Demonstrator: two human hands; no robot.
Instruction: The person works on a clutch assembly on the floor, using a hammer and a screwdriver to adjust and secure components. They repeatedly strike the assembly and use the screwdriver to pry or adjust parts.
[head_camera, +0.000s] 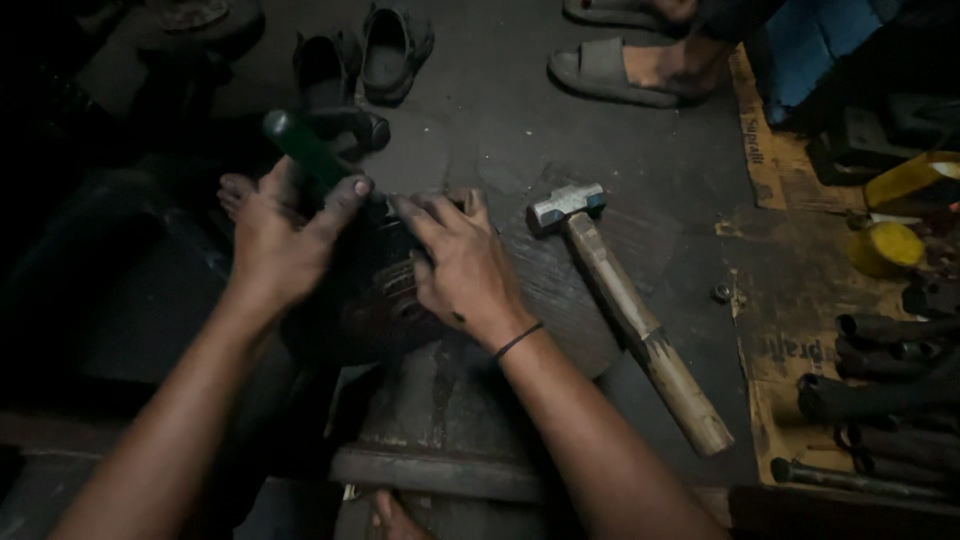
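On a dim workshop floor, the left hand (275, 235) is clamped around a green tool handle (305, 148). The right hand (462, 265) lies spread on a dark round metal part (385, 300). A sledgehammer (620, 300) lies just beside it. Yellow containers (885, 245) sit on flattened brown cardboard (775, 350) at right.

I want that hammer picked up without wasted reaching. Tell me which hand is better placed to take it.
Probably the right hand: it rests open on the dark round part, nearest the hammer. The left hand grips a green-handled tool, farther away.
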